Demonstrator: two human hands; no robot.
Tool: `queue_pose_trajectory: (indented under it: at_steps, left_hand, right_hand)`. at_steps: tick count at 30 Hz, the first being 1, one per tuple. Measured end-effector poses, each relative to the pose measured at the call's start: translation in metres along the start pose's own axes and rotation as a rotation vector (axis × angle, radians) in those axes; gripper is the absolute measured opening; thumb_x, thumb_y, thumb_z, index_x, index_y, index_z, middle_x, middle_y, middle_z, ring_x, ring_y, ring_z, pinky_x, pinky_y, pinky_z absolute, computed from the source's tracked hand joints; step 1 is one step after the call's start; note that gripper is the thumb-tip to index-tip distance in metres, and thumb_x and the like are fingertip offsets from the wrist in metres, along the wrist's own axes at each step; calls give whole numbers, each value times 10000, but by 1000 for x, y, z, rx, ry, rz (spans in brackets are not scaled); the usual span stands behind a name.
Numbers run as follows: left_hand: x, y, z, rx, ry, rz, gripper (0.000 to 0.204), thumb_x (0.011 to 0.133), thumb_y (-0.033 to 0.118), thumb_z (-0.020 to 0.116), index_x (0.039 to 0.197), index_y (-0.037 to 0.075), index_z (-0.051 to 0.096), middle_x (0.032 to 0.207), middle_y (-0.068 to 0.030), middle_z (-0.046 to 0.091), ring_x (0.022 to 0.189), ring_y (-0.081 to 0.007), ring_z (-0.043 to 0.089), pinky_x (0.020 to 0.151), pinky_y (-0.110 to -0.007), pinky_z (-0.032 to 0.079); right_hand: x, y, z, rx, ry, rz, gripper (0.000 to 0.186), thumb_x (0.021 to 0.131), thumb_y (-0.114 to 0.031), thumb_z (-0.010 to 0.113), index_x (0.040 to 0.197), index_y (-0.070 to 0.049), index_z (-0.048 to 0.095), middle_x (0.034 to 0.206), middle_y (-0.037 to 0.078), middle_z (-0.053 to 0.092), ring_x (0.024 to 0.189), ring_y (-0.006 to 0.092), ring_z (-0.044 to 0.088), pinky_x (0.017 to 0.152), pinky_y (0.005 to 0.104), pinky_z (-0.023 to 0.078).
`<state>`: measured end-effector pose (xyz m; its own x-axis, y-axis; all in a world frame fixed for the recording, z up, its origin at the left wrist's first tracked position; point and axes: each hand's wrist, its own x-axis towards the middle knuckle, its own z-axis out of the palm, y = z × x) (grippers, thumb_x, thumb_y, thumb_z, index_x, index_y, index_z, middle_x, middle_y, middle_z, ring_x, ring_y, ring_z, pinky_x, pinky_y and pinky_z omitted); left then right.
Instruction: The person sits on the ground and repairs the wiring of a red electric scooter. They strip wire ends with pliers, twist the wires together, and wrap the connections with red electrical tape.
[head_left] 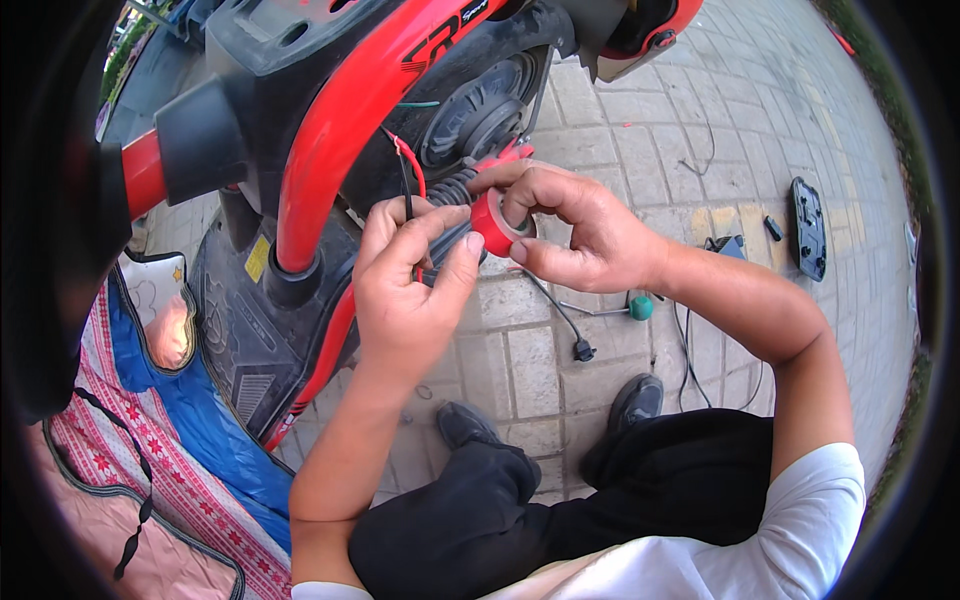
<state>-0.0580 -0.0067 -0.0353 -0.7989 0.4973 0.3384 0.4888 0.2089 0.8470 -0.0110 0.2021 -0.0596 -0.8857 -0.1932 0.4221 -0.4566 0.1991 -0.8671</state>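
A roll of red electrical tape point(487, 222) is in my right hand point(595, 225), its fingers curled through and around the ring. My left hand point(405, 300) is closed in a pinch on a thin black wire point(406, 180), which runs up between the fingers. Its thumb and fingertip come close to the roll's left side; whether they grip a tape end I cannot tell. A red wire point(414, 165) rises just behind the left fingers, out of the body of a red and black scooter point(335, 125). The wire ends inside the left hand are hidden.
The scooter's wheel hub point(480, 110) and a black coil spring point(455, 188) sit behind my hands. On the paving lie a plug on a cable point(583, 349), a green-handled tool point(640, 307) and a black plastic cover point(808, 230). A patterned quilt point(170, 430) drapes at the left.
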Motion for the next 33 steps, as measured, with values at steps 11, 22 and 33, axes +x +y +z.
queue_pose_trajectory:
  at_steps: [11,22,33]
  left_hand:
    - [8,-6,-2,285,-5,216,166,786,-41,709,950,-30,684,915,-128,546,766,-255,596,643,-345,499]
    - [6,-9,-3,318,17,276,179,708,-79,647,855,-13,569,922,-148,490,726,-303,556,623,-381,482]
    - [4,-9,-5,-94,-20,16,82,880,-14,662,955,-46,653,924,-85,579,711,-127,531,627,-257,438]
  right_hand:
    - [9,-7,0,-390,3,-163,248,763,-58,677,989,-3,592,1201,187,605,926,336,674,770,390,570]
    - [20,-16,-3,-152,-165,-39,240,801,-56,674,1029,11,638,1157,191,630,967,276,678,805,352,565]
    - [15,-9,-18,8,-183,60,219,822,-58,672,1025,5,621,1280,212,605,1056,254,640,876,375,534]
